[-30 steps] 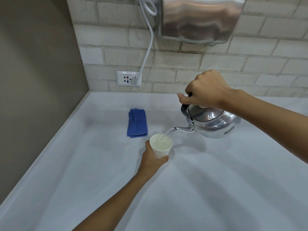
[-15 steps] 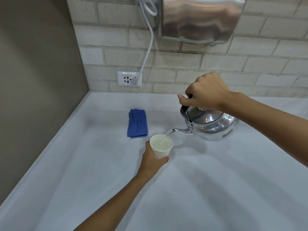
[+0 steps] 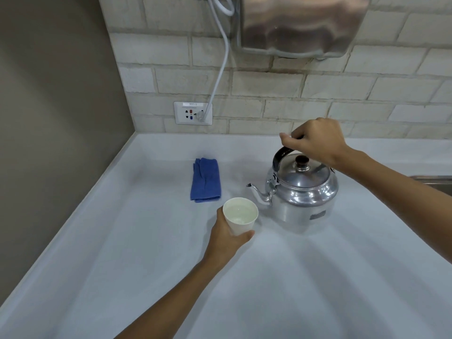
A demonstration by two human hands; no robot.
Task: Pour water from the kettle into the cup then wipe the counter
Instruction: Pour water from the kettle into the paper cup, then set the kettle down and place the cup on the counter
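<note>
A shiny metal kettle (image 3: 303,192) stands upright on the white counter (image 3: 269,277), spout pointing left toward the cup. My right hand (image 3: 315,140) is closed around its black handle from above. A white paper cup (image 3: 241,215) with water in it rests on the counter just left of the spout, and my left hand (image 3: 227,237) is wrapped around its near side. A folded blue cloth (image 3: 206,180) lies behind the cup, untouched.
A brick wall runs along the back with a socket plate (image 3: 193,113) and a white cable (image 3: 221,69) plugged in. A steel hand dryer (image 3: 300,23) hangs above the kettle. A grey wall closes the left side. A sink edge (image 3: 433,178) shows at far right.
The kettle was tilted and pouring into the cup; it has swung back upright and come down onto the counter to the right of the cup. The cup stayed in my left hand.
</note>
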